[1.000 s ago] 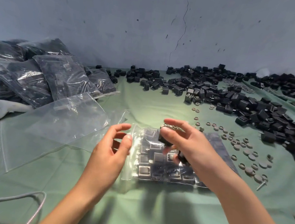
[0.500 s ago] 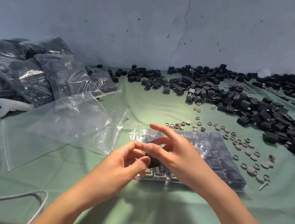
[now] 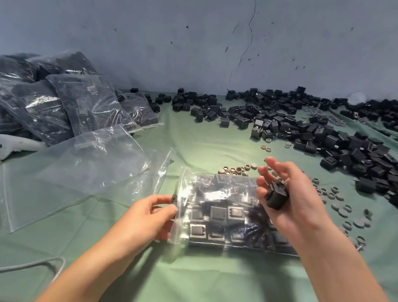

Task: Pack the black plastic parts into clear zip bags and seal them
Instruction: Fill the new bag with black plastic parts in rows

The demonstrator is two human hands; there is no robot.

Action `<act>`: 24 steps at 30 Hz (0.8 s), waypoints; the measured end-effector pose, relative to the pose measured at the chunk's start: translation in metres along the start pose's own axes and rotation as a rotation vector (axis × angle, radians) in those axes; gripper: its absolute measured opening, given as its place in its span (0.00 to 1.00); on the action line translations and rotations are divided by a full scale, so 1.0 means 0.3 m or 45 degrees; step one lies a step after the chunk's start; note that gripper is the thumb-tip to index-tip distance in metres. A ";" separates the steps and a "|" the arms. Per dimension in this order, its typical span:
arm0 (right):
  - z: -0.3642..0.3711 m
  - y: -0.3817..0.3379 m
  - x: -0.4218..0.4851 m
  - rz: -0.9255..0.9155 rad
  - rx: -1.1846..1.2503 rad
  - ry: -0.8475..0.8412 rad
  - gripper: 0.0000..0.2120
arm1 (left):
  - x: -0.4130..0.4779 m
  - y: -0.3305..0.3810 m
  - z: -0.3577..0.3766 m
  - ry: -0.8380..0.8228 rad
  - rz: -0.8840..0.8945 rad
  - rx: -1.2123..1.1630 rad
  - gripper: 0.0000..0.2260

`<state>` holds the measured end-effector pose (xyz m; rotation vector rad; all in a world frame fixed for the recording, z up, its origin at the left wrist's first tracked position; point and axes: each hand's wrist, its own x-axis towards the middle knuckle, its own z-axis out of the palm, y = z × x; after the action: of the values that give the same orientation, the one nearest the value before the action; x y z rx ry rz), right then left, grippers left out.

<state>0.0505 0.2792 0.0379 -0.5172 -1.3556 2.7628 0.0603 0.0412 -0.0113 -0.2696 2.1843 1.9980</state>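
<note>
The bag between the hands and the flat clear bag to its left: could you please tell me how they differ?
The filled bag bulges with black parts; the flat bag looks empty and lies slack. The left hand grips the filled bag at its left end; no hand touches the flat bag. Both are clear plastic and lie on the green cloth.
</note>
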 end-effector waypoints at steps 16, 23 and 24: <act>-0.005 -0.001 0.006 0.049 0.039 0.019 0.08 | -0.019 -0.045 0.042 -0.013 0.338 0.457 0.08; -0.028 -0.025 0.015 0.040 0.097 0.021 0.09 | -0.009 -0.051 0.038 -0.098 0.352 0.451 0.08; -0.032 -0.029 0.016 0.034 0.102 0.028 0.09 | -0.008 -0.052 0.036 -0.141 0.341 0.465 0.10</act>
<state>0.0477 0.2926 0.0378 -0.5638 -1.2368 2.8105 0.0665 0.0507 -0.0267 0.1859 2.5614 1.6306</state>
